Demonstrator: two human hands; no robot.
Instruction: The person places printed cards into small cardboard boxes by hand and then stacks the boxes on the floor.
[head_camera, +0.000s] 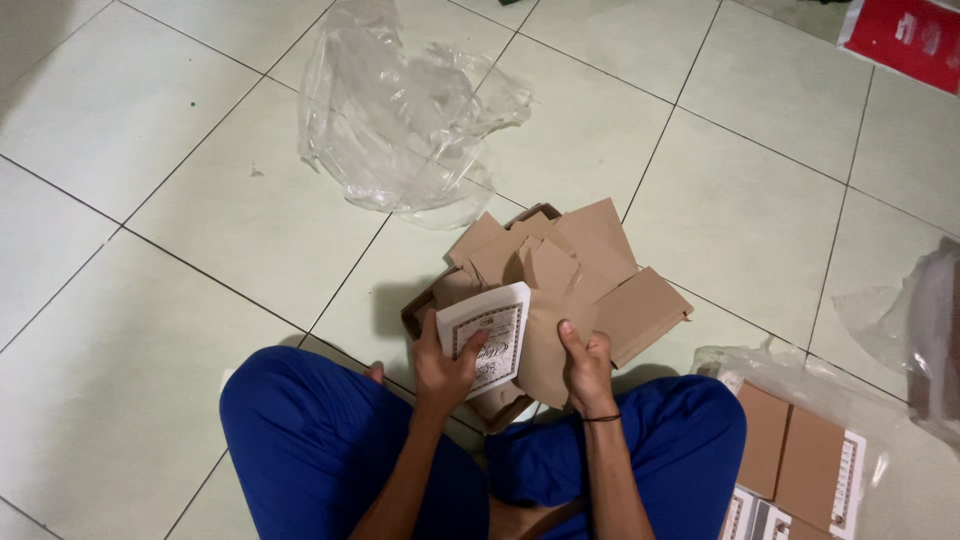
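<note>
Head view: a white printed card (487, 338) with a dark ornamental border is clamped in the grip of the left hand (443, 372), thumb laid across its lower face and the fingers tucked behind it. A sheet of brown paper (548, 330) is pinched in the closed grip of the right hand (588, 372), just to the right of the card and partly tucked behind its edge. Directly beyond both hands an open brown cardboard box (640, 310) is seen lying on the tiled floor (200, 200), its flaps spread and the paper rising out of it. Farther beyond the left hand, crumpled clear plastic wrap (400, 110) is spread on the tiles. To the right of the right hand, flat brown boxes (790, 460) are stacked inside a clear bag. Blue trouser legs (300, 440) are folded below the hands. A red package (905, 35) is visible at the far right corner.
</note>
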